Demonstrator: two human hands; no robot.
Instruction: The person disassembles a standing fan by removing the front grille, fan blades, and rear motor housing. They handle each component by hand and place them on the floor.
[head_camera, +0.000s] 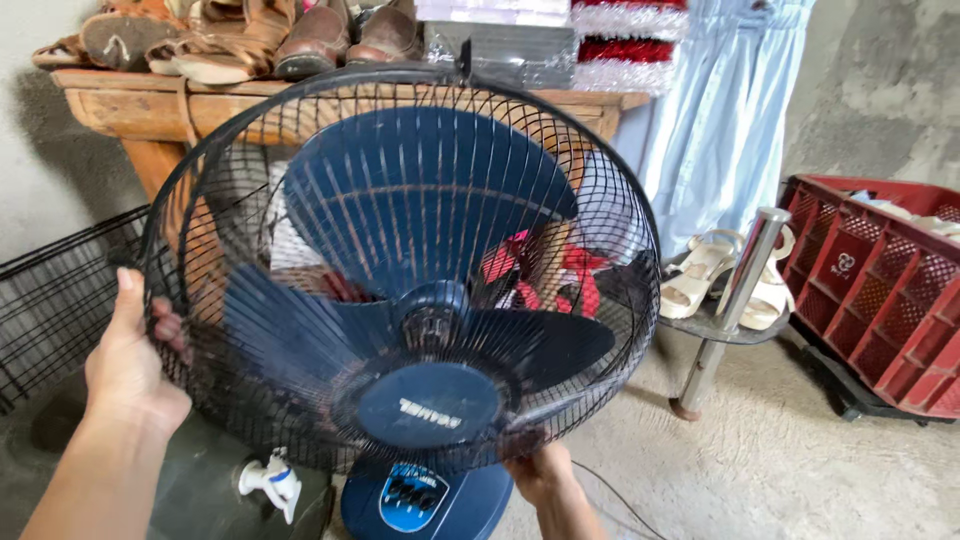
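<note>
Gripping a fan's black wire guard (600, 215) with both hands: left hand (128, 360) closed on the left rim, thumb along the front, fingers curled behind the wires; right hand (540, 470) closed on the bottom edge, fingers hidden from view. Dark blue blades (420, 195) behind the guard, round blue base (425, 500) just below. Behind, a wooden shelf (120, 105) loaded with shoes; to the right, a red plastic crate (880, 290) and white sandals (700, 275) on a small round stand.
</note>
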